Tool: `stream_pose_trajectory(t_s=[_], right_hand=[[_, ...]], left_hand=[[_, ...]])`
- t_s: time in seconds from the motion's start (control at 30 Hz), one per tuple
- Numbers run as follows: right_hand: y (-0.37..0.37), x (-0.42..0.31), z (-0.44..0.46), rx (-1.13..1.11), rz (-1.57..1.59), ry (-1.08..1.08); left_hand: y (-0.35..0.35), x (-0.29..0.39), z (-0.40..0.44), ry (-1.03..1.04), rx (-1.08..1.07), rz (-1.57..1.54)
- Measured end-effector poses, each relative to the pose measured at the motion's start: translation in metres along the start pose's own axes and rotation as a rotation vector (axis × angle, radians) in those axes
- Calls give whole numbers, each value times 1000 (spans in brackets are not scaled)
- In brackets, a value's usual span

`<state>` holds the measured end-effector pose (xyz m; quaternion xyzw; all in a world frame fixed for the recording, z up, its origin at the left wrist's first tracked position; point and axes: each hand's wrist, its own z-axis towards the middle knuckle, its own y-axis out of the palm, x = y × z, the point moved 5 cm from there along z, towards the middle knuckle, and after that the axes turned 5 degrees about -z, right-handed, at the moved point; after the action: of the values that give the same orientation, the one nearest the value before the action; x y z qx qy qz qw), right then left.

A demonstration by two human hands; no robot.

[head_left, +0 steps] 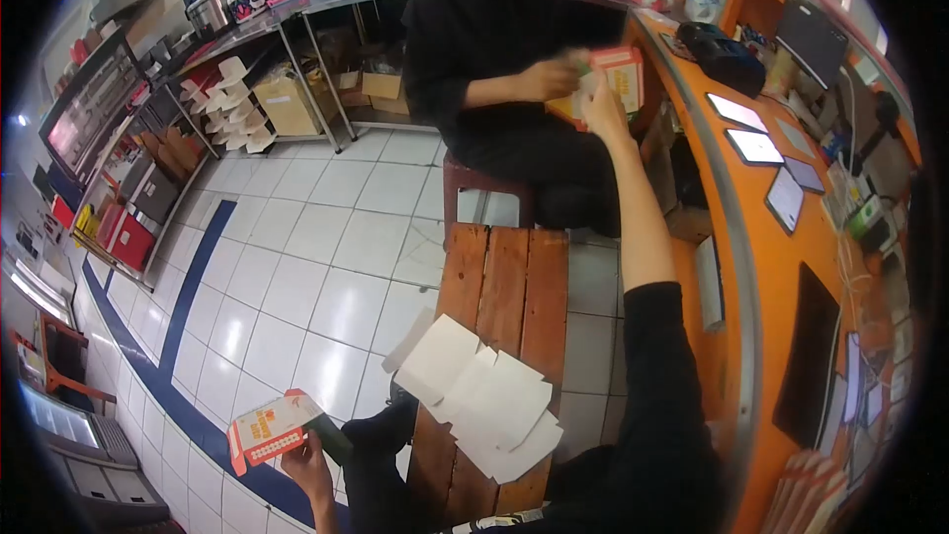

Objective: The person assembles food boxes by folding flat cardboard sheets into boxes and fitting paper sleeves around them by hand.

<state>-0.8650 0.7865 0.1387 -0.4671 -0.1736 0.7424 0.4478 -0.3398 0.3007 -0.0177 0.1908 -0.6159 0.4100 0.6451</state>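
Observation:
Low on the left, my left hand [309, 470] grips a printed red, white and green carton [272, 430], holding it out over the floor. My right hand [603, 109] is stretched far forward, close to a co-worker's hand [550, 80]. Its fingers look closed around something small and pale, too blurred to name. Just behind that hand is a red and yellow printed carton [625, 84]; whether I touch it cannot be told. On the wooden bench [524, 277] before me lie several flat white carton blanks [484, 391], overlapping.
A person in black [484, 30] sits on a stool [465, 178] beyond the bench. Along the right runs an orange counter [736, 168] with phones [756, 146] and a dark monitor [811, 40]. White containers [229, 109] are stacked below the metal table [282, 8].

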Motion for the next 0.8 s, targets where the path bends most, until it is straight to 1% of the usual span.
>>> stream_pose_trajectory(t_s=[0.07,0.13,0.17,0.2,0.27,0.3,0.33,0.37,0.4,0.47,0.5,0.57,0.63,0.7,0.77,0.8], right_hand=[[4,8,13,9,-60,-9],[8,11,16,-218,11,73],[1,2,17,-36,-135,-142],[2,3,17,-40,-139,-136],[-6,-4,14,15,-133,-269],[-5,0,12,13,-140,-263],[-7,-1,9,59,-159,-296],[-7,0,8,106,-176,-330],[-6,3,8,107,-175,-330],[-6,-2,6,143,-210,-402],[-7,-6,6,146,-206,-404],[-5,-5,11,55,-201,-274],[5,-2,20,67,-179,-237],[11,-1,31,77,-158,-199],[11,-2,37,101,-183,-73],[9,-8,35,101,-182,-72]], left_hand=[[13,-9,13,-30,6,10],[23,-15,20,-31,14,16],[27,-17,24,-33,9,18],[31,-18,27,-40,-22,41],[38,-22,29,-53,-64,61],[40,-26,31,-78,-92,100],[42,-29,33,-99,-118,137],[43,-33,34,-96,-121,136],[43,-39,34,-108,-111,93],[41,-41,35,-115,-96,48],[41,-38,35,-87,-119,90],[43,-35,32,-59,-138,128],[42,-33,30,-72,-93,-22],[43,-28,29,-77,-93,-8],[44,-28,28,-79,-94,7],[44,-30,28,-72,-94,-9]])
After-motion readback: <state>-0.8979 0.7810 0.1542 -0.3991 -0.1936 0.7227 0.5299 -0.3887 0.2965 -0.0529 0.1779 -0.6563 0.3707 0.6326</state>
